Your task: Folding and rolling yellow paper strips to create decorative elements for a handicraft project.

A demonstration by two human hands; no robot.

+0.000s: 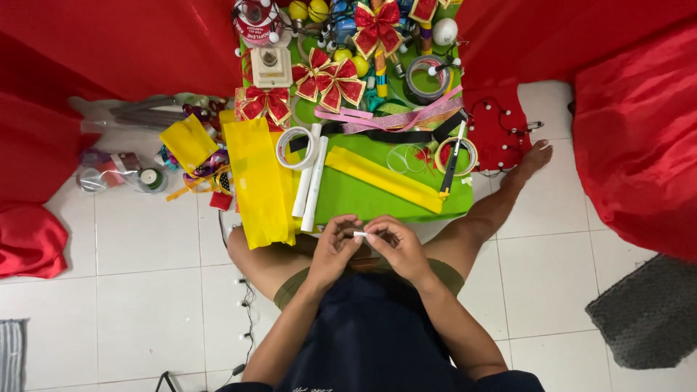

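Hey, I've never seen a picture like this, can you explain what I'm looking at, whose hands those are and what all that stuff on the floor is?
There is one picture, taken by a camera worn on a person's head, looking straight down. No machine is involved: the person sits on a white tiled floor and works with bare hands. The left hand and right hand meet over the lap, and together they pinch a small white piece, too small to identify. Just beyond the hands lies a green board covered with craft supplies: red and gold bows, a long yellow strip, rolls of tape, white sticks and pink ribbon. A yellow bag lies to its left. Red cloth hangs around the space.
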